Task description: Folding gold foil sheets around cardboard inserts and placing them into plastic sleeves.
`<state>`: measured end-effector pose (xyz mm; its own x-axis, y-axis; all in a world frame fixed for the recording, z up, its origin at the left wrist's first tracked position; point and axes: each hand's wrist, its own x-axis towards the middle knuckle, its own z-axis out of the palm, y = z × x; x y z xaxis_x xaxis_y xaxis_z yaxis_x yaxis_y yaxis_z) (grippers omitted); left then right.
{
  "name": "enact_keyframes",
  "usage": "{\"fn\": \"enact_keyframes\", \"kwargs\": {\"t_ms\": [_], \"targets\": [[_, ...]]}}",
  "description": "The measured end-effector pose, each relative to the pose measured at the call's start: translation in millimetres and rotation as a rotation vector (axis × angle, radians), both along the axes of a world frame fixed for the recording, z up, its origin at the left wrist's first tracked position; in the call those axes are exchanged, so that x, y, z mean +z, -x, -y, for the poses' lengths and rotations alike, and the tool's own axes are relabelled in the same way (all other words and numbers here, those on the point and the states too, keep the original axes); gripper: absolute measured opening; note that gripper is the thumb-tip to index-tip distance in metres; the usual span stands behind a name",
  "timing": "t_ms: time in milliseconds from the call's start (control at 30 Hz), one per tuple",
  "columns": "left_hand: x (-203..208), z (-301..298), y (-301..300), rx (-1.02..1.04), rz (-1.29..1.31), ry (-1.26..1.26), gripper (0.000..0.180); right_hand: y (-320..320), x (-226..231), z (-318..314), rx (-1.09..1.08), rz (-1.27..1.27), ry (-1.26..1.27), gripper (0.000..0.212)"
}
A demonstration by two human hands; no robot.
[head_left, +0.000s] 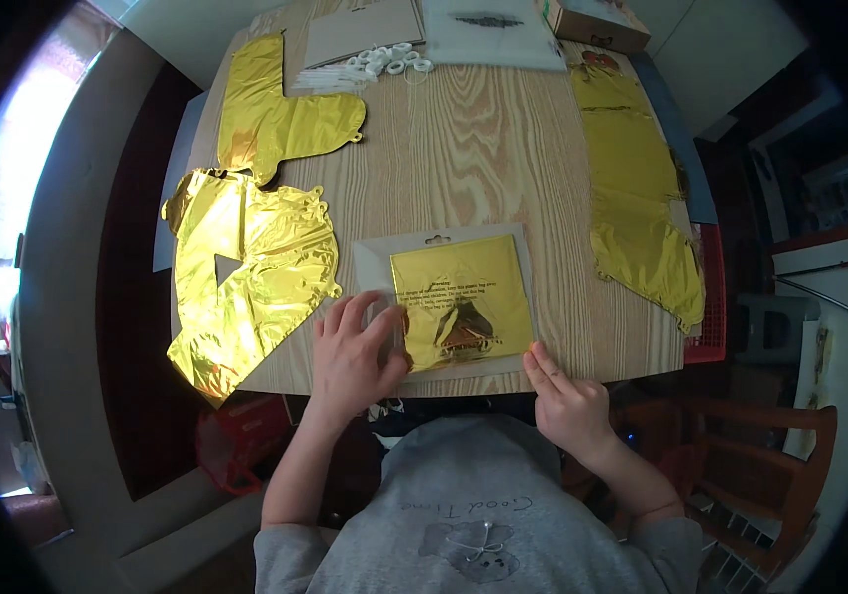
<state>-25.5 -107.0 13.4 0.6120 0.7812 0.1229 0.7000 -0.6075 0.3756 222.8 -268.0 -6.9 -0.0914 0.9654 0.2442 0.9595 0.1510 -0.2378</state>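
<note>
- Left hand [353, 356] bends its fingers over the left edge of a clear plastic bag [375, 262], thumb toward the near side; whether it pinches the bag or only rests on it, I cannot tell.
- Right hand [574, 406] reaches two fingers to the bag's near right corner and touches it, the other fingers folded in; I cannot tell whether the thumb grips from below.
- The bag lies flat at the near edge of the wooden table [464, 178], between the hands and in front of the grey shirt [454, 475], its hanging hole on the far side.
- Inside the bag is a folded square of gold foil [454, 262], with dark print showing over it.
- To the left lie two flat foil shapes: an L-like one [290, 124] at the far side, and a wider one [281, 243] with a triangular gap nearer, its near tip past the table edge.
- To the right, a long foil piece [632, 168] runs from far to near.
- At the far side sit white rings [396, 61], thin white sticks [330, 77], a brown board [365, 30], a pale plastic sheet [493, 40] and a cardboard box [597, 22].
</note>
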Motion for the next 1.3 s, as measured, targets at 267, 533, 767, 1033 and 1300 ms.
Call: {"fn": "enact_keyframes", "kwargs": {"t_ms": [267, 533, 767, 1033, 1300], "targets": [[-7.8, -12.3, -15.0, 0.049, -0.021, -0.072, 0.038, 1.7, 0.9, -1.2, -0.008, 0.013, -0.015, 0.043], [-21.1, -19.8, -27.5, 0.146, 0.080, -0.097, 0.034, 1.8, 0.8, -1.5, -0.018, 0.015, -0.028, 0.042], [-30.5, -24.3, -14.3, 0.137, 0.242, 0.003, 0.034, 3.5, 1.0, -1.4, -0.026, 0.014, -0.026, 0.043], [-16.5, -23.3, 11.2, 0.342, 0.494, 0.432, 0.054, -22.9, 5.8, -19.6, -0.054, -0.470, 0.000, 0.041], [-17.4, -44.1, 9.4, 0.356, 0.624, 0.790, 0.073, -32.5, 27.9, -47.0, -0.272, -0.848, 0.568, 0.046]]}}
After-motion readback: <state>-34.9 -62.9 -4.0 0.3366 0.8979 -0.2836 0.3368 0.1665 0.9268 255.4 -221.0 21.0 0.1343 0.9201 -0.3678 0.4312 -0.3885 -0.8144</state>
